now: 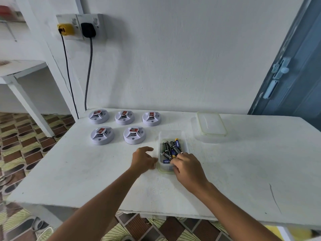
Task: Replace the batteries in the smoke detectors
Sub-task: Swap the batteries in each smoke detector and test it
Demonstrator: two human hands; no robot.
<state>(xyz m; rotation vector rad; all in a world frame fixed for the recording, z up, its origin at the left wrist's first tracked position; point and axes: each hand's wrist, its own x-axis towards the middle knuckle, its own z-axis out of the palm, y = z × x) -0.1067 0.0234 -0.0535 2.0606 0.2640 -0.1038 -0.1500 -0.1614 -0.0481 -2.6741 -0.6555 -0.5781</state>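
Several white round smoke detectors stand in two rows at the table's far left; the nearest (134, 135) has a red label on top. A clear plastic container (184, 142) to their right holds several dark batteries (171, 147). My right hand (188, 167) reaches into the container's near end, its fingers curled among the batteries and pinching one. My left hand (143, 160) rests against the container's left wall with loosely bent fingers, holding nothing.
The container's lid (211, 123) lies at the back right of the white table (243, 171). Two plugs and cables hang from wall sockets (79, 26) behind the detectors. A blue door (295, 70) stands at the right. Patterned floor lies below.
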